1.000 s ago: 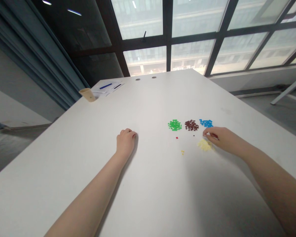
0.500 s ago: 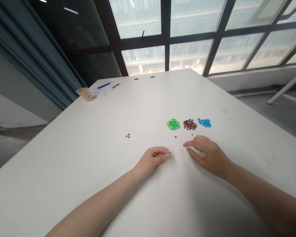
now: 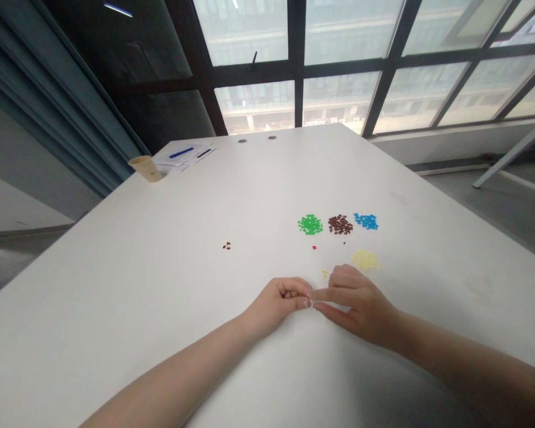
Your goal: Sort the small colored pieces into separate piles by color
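My left hand (image 3: 285, 303) is closed, thumb and forefinger pinched together over the white table (image 3: 249, 380). A tiny pale yellow piece sat at these fingertips a moment earlier; now it is mostly hidden. Against them come the forefinger and thumb of my right hand (image 3: 354, 303), drawn close together; whatever lies between them is too small to make out. Just beyond the fingers lie several small yellow pieces (image 3: 324, 273). A pile of pale yellow pieces (image 3: 365, 260) is behind my right hand. A single red piece (image 3: 314, 247) and a tiny dark piece (image 3: 344, 243) lie farther off.
Piles of green pieces (image 3: 310, 224), dark brown pieces (image 3: 340, 224) and blue pieces (image 3: 366, 221) form a row. Several brown bits (image 3: 227, 245) lie to the left. A paper cup (image 3: 145, 169) and papers with a blue pen (image 3: 181, 153) are at the far left edge.
My right hand has moved left and nearer to me, so its fingertips meet those of my left hand. The pale yellow pile has come into view. My left hand has shifted slightly toward me.
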